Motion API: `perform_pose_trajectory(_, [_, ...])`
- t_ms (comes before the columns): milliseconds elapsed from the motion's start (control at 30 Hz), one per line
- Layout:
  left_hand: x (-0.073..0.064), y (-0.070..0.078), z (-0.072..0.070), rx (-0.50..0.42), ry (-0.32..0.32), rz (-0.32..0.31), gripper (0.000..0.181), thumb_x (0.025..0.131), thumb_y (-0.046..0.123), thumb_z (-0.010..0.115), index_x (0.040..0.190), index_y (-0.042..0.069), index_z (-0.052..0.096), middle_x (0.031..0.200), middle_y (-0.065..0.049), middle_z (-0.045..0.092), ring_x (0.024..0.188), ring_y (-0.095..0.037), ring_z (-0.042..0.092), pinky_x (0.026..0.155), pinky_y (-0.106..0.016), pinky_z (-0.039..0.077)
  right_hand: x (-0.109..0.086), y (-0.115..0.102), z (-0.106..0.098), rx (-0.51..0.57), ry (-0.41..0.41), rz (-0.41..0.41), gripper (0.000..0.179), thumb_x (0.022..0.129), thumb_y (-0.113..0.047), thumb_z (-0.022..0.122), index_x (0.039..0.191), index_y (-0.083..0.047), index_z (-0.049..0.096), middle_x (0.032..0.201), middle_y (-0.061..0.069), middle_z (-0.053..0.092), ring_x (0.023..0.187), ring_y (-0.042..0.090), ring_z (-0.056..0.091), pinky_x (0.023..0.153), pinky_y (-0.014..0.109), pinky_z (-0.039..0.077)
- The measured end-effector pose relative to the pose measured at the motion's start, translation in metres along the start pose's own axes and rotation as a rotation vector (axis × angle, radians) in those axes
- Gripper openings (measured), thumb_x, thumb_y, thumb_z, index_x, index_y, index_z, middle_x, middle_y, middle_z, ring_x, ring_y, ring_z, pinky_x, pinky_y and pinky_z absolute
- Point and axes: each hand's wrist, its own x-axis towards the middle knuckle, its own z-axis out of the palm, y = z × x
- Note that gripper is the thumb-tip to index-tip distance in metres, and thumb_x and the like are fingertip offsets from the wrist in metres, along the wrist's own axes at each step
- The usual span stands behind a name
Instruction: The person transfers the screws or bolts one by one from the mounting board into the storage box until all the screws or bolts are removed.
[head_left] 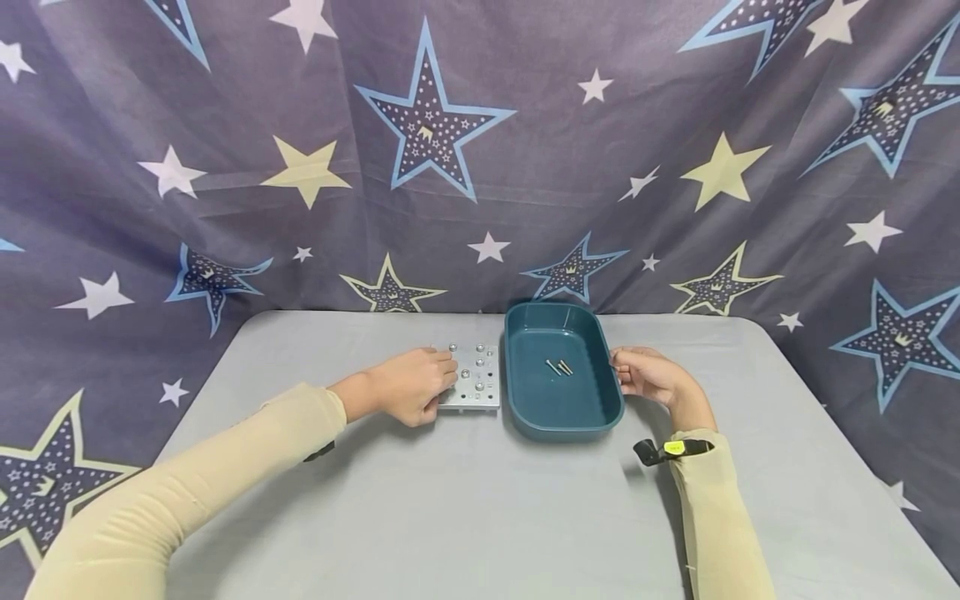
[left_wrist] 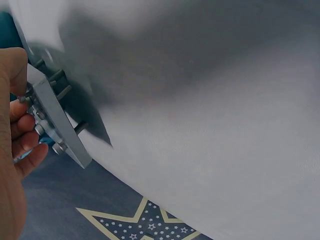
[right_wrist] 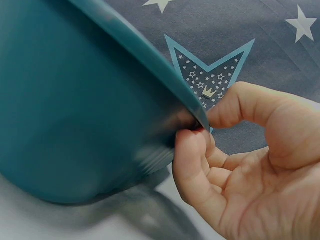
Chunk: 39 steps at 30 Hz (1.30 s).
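Observation:
A silver metal plate studded with several bolts lies left of the bin; the bolts' shanks stick out of its underside in the left wrist view. My left hand is over the plate's left part, thumb and fingertips pinching a bolt head. On the right, a teal plastic bin stands on the table. My right hand pinches the bin's right rim, thumb on the outer lip and fingers beneath it. Inside the bin lie several small screws.
A pale grey cloth-like cover spreads over the table. Behind it hangs a dark curtain with star prints. A black strap with a yellow tag is around the right wrist.

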Motion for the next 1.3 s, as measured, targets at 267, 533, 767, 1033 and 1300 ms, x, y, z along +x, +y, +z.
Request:
perform_pose_trajectory(267, [-0.0005,-0.0003,0.0036,0.006,0.003,-0.004,0.027,0.077,0.028,0.064,0.096,0.008,0.064,0.093,-0.004,0.064,0.097,-0.025,0.065,0.085,-0.039,0.057,-0.0002,0.0007,0.0006,-0.005,0.004,0.001,0.031,0.100,-0.004,0.037,0.082,-0.017,0.059,0.073,-0.010,0.060,0.070,0.003,0.055,0.066,0.021,0.053])
perform_pose_trajectory(533, [-0.0029,-0.0021,0.0026,-0.033,0.020,-0.021,0.021,0.077,0.025,0.063,0.091,0.009,0.063,0.089,-0.004,0.063,0.092,-0.024,0.065,0.083,-0.038,0.057,0.0008,0.0008,-0.0001,-0.007,0.008,-0.001,0.033,0.101,-0.004,0.037,0.082,-0.018,0.059,0.073,-0.010,0.059,0.069,0.003,0.055,0.066,0.021,0.052])
perform_pose_trajectory(767, [-0.0026,-0.0054,0.0033,-0.027,0.065,-0.010,0.013,0.080,0.024,0.064,0.081,0.011,0.063,0.079,0.000,0.060,0.077,-0.019,0.059,0.072,-0.035,0.055,0.0023,-0.0002,-0.0001,-0.003,0.012,-0.002,0.030,0.100,-0.004,0.038,0.082,-0.017,0.059,0.073,-0.010,0.061,0.070,0.003,0.056,0.066,0.022,0.053])
perform_pose_trajectory(1033, [-0.0019,-0.0060,0.0068,-0.005,0.096,0.005,0.014,0.082,0.026,0.064,0.086,0.012,0.062,0.083,0.000,0.060,0.080,-0.017,0.057,0.071,-0.033,0.054,0.0037,-0.0006,-0.0006,-0.003,0.015,0.005,0.030,0.098,-0.004,0.039,0.081,-0.017,0.058,0.073,-0.010,0.061,0.070,0.003,0.058,0.067,0.022,0.054])
perform_pose_trajectory(1300, [-0.0059,-0.0042,0.0081,0.024,0.133,0.031,0.014,0.088,0.026,0.062,0.094,0.013,0.061,0.087,0.000,0.060,0.084,-0.018,0.056,0.076,-0.035,0.052,0.0036,0.0012,-0.0007,-0.005,0.016,0.005,0.030,0.099,-0.003,0.038,0.082,-0.017,0.058,0.074,-0.009,0.061,0.070,0.003,0.058,0.066,0.022,0.054])
